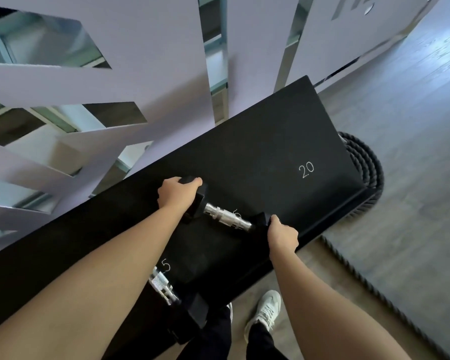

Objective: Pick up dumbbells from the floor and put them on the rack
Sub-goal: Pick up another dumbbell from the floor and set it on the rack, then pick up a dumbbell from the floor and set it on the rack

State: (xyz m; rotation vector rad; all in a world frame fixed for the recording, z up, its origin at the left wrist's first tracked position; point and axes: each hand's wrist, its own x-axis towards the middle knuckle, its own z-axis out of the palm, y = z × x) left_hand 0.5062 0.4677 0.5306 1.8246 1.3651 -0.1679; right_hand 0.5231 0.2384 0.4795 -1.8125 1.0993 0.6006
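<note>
Both hands clamp the hex dumbbell [220, 213] by its heads, left hand [176, 194] at the far head, right hand [282, 236] at the rack's [270, 141] front edge. Settle it flat before letting go.

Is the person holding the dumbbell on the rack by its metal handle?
No. The left hand and right hand grip the dumbbell's black end heads; the metal handle is bare.

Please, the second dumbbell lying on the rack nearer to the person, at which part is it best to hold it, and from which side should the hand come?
Best grip is the knurled metal handle of the near dumbbell, between its black heads. Come from above: it lies flat on the rack with the handle's top exposed. The left forearm hides its far head, so judge with care.
</note>
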